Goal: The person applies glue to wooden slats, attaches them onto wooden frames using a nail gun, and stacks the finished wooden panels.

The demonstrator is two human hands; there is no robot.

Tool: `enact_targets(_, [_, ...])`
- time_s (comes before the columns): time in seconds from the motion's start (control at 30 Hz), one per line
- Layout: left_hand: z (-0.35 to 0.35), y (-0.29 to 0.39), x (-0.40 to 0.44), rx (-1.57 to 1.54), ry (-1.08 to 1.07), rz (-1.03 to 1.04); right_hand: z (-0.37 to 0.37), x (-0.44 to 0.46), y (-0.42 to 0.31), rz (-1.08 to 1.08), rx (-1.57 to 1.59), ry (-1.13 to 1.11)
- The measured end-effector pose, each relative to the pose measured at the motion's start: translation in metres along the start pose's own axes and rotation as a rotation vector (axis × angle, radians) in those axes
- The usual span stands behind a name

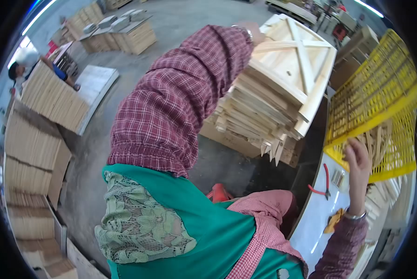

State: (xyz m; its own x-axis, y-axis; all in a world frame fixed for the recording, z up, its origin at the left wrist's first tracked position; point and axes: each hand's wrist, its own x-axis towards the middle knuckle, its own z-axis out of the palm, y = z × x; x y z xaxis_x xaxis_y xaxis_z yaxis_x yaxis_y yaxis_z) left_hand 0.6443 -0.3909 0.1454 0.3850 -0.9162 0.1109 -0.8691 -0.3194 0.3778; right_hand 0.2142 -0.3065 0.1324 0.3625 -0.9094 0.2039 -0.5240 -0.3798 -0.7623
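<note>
The left arm, in a checked maroon sleeve (pixel 166 93), stretched forward and inward, its left hand (pixel 254 33) at the far left edge of a cross-braced wooden panel (pixel 283 60), which lay atop a stack of wooden pieces (pixel 259 104); its fingers were largely hidden, so whether they gripped could not be told. The right forearm stood raised over the white tabletop (pixel 306 232), wrist below and fingers bent, the right hand (pixel 358 160) partly curled near the yellow crate (pixel 380 118) with wooden strips (pixel 378 142) inside, contact unclear.
</note>
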Motion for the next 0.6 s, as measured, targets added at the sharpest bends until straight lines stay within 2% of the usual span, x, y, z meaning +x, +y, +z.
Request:
enact_targets(0.13, [-0.012,-0.015,-0.014,-0.024,-0.051,0.040,0.037,0.074,-0.023,-0.033,0.133,-0.065])
enact_targets(0.2, [-0.016,-0.024,-0.021,-0.063,-0.046,0.210,0.056,0.101,-0.034,-0.016,0.160,-0.051])
enact_targets(0.43, [-0.008,-0.029,-0.028,-0.370,-0.038,0.044,0.083,0.148,-0.028,0.012,0.168,-0.011])
enact_targets(0.5, [-0.005,-0.023,-0.033,-0.408,-0.021,0.058,0.083,0.144,-0.028,-0.007,0.240,0.075])
enact_targets(0.6, [-0.012,-0.011,-0.045,-0.446,-0.024,0.062,0.076,0.138,-0.023,-0.017,0.260,0.081])
